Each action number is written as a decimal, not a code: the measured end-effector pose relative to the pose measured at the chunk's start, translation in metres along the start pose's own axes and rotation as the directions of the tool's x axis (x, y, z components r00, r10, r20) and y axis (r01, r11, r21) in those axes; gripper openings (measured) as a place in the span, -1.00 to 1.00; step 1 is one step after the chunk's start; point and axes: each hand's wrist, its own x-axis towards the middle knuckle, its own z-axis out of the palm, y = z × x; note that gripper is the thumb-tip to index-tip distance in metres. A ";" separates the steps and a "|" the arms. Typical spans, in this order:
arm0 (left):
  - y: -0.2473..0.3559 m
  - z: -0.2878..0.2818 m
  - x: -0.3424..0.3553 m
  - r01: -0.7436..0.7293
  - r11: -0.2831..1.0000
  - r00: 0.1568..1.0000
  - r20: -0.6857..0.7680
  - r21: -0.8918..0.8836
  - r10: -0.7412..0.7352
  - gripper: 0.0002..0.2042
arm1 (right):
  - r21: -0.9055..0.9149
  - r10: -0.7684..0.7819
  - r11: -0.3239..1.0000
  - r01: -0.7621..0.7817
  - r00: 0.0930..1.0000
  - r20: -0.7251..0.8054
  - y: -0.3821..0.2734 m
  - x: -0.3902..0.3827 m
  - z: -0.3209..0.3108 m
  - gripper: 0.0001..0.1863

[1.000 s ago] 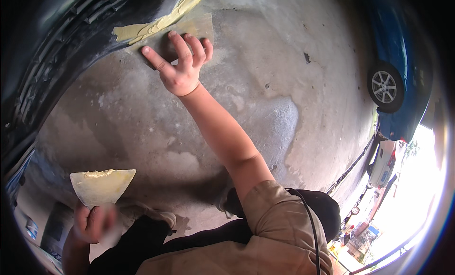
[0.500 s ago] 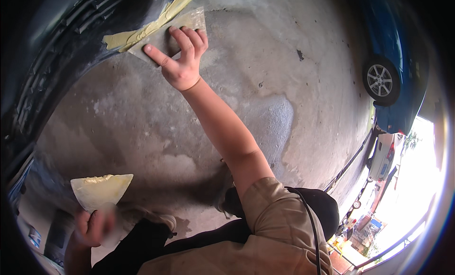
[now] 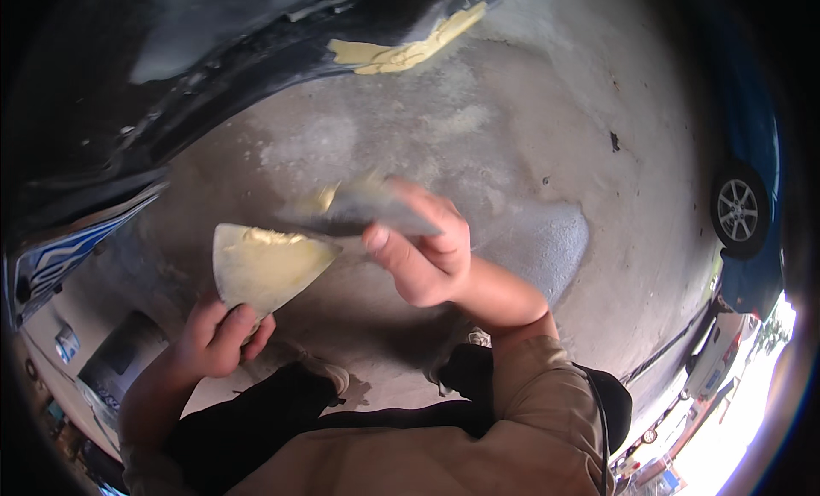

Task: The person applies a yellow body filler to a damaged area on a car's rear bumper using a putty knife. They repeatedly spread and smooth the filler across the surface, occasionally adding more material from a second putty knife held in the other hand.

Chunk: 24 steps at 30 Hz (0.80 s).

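Now, scene: a person crouches on a concrete floor (image 3: 547,137) beside a dark car body panel (image 3: 213,77).
Change: half a second ago the right hand was stretched up to the panel, pressing a spreader along the yellow filler; now it has come back down in front of the chest, and the left hand has risen to meet it.
Right hand (image 3: 423,261): fingers pinching a flat grey spreader (image 3: 354,207), blurred with motion, its edge carrying a dab of yellow paste and pointing toward the left hand's board.
Left hand (image 3: 220,334): fingers curled and pressed together round the lower corner of a pale wedge-shaped mixing board (image 3: 265,265), held tilted, its face coated with cream-yellow filler.
Spreader and board: just beside each other, the spreader tip at the board's upper right edge; whether they touch I cannot tell.
Filler on panel (image 3: 401,52): a yellow smear lies along the panel's lower edge, well apart from both hands.
Meaning: judged from the pull-back, the last pass on the panel is over and the spreader is at the board, likely for reloading or wiping.
Surroundings: a blue car (image 3: 752,214) with a silver wheel stands at the right rim.
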 end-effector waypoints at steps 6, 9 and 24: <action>0.013 0.001 -0.004 -0.060 0.996 0.998 -0.023 0.062 0.062 -0.75 | -0.157 -0.002 0.984 0.081 0.892 0.451 -0.018 0.025 -0.009 -0.51; 0.011 -0.002 -0.010 -0.153 0.976 0.988 0.040 0.157 0.149 -0.78 | -0.163 0.054 0.986 0.043 0.836 0.546 -0.028 0.024 -0.021 -0.33; -0.016 0.007 -0.008 0.153 0.987 0.976 -0.165 0.046 -0.143 -0.71 | -0.909 0.429 0.326 -0.259 0.898 -0.102 -0.032 0.038 -0.213 -0.55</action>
